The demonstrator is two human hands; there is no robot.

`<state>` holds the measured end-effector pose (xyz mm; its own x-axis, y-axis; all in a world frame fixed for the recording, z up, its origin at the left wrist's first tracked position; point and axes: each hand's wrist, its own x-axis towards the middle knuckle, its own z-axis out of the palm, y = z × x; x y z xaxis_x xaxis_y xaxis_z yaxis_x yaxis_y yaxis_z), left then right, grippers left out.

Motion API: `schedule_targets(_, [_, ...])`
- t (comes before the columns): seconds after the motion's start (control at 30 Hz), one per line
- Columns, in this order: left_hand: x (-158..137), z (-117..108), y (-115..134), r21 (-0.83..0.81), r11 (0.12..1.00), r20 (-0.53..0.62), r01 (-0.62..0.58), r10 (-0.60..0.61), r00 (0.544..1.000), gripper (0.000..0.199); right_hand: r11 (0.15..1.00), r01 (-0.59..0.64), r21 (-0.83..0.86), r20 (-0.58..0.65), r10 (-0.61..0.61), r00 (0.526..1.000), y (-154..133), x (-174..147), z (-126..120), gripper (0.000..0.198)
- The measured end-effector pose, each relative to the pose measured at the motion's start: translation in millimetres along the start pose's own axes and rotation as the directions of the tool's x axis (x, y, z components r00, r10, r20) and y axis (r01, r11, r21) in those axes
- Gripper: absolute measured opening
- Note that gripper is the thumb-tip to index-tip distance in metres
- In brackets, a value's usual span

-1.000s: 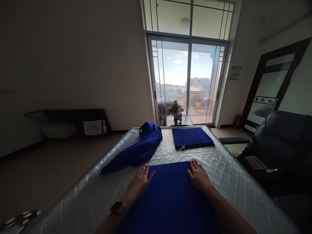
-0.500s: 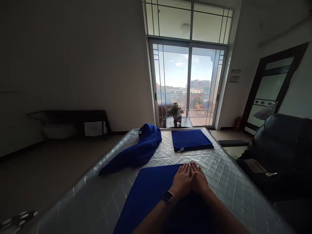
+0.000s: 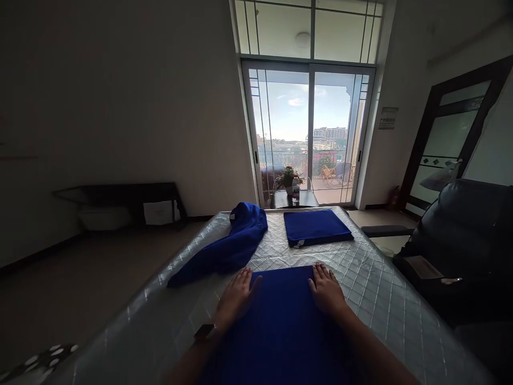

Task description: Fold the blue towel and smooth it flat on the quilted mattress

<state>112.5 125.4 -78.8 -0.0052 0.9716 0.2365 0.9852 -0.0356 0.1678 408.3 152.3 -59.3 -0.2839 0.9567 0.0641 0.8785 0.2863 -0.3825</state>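
A blue cloth (image 3: 280, 315) lies flat on the silvery quilted mattress (image 3: 377, 289) in front of me. My left hand (image 3: 237, 294) rests at its far left corner, fingers stretched out and thumb apart. At the far right corner lies my right hand (image 3: 326, 289), also flat with the fingers extended. Neither hand grips anything. Beyond them a folded blue cloth (image 3: 318, 227) with a small white tag lies at the mattress's far right. A crumpled blue cloth (image 3: 232, 246) is spread loosely at the far left. The near end of the flat cloth is in shadow under my arms.
Behind the mattress stands a small dark table (image 3: 286, 200) with a bottle (image 3: 295, 190) and a potted plant (image 3: 287, 177). A black armchair (image 3: 465, 230) is close on the right. The sliding glass door (image 3: 309, 133) is at the back.
My left hand has moved left, away from my right hand, to the cloth's left corner. My right hand stays near the right corner. The view has shifted slightly.
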Motion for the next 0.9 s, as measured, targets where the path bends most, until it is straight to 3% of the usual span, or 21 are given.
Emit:
schedule_targets(0.13, [-5, -8, -24, -0.055, 0.993, 0.078, 0.102, -0.098, 0.992, 0.074, 1.0, -0.015, -0.02, 0.011, 0.016, 1.0, -1, 2, 1, 0.072])
schedule_targets(0.4, [-9, -17, -20, -0.165, 0.975, 0.104, 0.149, -0.133, 0.986, 0.084, 0.994, -0.051, -0.1, 0.021, 0.054, 0.998, -1, 7, 6, 0.07])
schedule_targets(0.7, [0, -9, -53, -0.363, 0.927, -0.026, 0.09, -0.106, 0.994, 0.062, 0.992, -0.039, -0.122, -0.02, 0.037, 0.999, 4, 10, 13, 0.067])
schedule_targets(0.9, [9, -8, -66, -0.414, 0.904, -0.109, 0.109, -0.168, 0.98, 0.048, 0.997, -0.063, 0.033, -0.079, 0.066, 0.995, 17, 17, 10, 0.068])
